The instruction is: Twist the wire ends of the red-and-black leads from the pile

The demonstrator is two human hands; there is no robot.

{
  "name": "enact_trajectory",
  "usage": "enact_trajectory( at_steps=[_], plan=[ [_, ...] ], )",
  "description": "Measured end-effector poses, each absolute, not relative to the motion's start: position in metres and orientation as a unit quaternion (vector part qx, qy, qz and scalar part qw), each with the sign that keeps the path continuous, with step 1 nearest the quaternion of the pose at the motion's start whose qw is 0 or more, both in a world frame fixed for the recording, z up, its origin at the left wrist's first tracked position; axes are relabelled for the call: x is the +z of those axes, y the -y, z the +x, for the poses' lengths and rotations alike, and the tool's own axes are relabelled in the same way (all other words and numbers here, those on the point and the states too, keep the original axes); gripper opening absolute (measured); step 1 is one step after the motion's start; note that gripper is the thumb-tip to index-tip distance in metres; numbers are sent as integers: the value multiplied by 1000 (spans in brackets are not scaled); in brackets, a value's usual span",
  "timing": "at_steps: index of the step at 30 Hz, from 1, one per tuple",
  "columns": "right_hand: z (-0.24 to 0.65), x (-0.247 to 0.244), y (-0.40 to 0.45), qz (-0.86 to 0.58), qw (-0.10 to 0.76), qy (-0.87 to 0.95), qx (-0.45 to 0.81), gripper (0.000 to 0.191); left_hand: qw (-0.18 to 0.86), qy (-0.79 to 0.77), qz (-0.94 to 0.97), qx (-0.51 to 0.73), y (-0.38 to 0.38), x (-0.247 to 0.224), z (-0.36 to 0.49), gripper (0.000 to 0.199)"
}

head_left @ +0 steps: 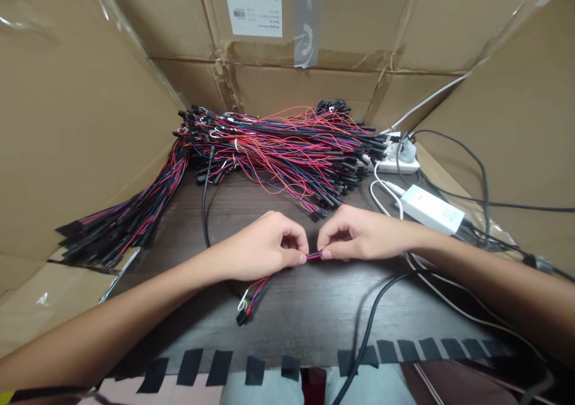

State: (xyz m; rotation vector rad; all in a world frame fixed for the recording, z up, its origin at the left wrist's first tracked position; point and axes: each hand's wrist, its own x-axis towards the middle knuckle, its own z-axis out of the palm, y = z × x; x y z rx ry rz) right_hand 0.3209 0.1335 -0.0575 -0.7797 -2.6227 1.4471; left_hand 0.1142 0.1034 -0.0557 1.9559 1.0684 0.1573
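Over the middle of the dark table (pixel 287 315), my left hand (pixel 274 246) pinches a thin wire harness (pixel 262 286) of red, blue and black wires. Just to its right, my right hand (pixel 353 234) pinches the same wires, leaving a short stretch bare between both sets of fingertips. From under my left hand the harness runs down to a black connector (pixel 243 317) with a small white loop beside it. Whatever part of the harness lies behind my right fingers is hidden.
A large heap of wire harnesses (pixel 278 147) lies at the back, and another bundle (pixel 121 225) hangs at the left. On the right are a white power adapter (pixel 429 208), a power strip (pixel 398 164) and loose cables. Black tape pieces (pixel 220 367) line the front edge. Cardboard walls (pixel 359 21) surround the table.
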Motion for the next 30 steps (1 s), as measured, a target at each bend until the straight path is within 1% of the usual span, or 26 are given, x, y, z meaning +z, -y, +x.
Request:
enact_trajectory(
  at_steps=[3, 6, 9, 14, 17, 22, 26, 30],
  plan=[
    [321, -60, -134, -230, 52, 884, 404, 17, 321, -396, 857, 77, -102, -58, 113, 18],
    [321, -64, -136, -243, 87, 904, 342, 19, 212, -358, 905, 90, -103, -61, 112, 24],
    [320, -66, -135, -256, 97, 910, 311, 21, 181, -352, 914, 92, -104, -63, 112, 26],
    [319, -64, -131, -255, 85, 904, 332, 21, 204, -351, 910, 84, -105, -62, 112, 25],
    [318, -62, -130, -276, 99, 890, 351, 18, 217, -356, 905, 90, -104, -61, 113, 25],
    [319, -60, -131, -280, 126, 856, 417, 15, 272, -389, 874, 106, -100, -57, 114, 22],
    [321, -58, -137, -290, 142, 811, 489, 24, 307, -395, 851, 161, -97, -56, 114, 18],
    [322, -57, -140, -302, 143, 730, 597, 34, 400, -381, 808, 204, -96, -53, 115, 20]
  ],
)
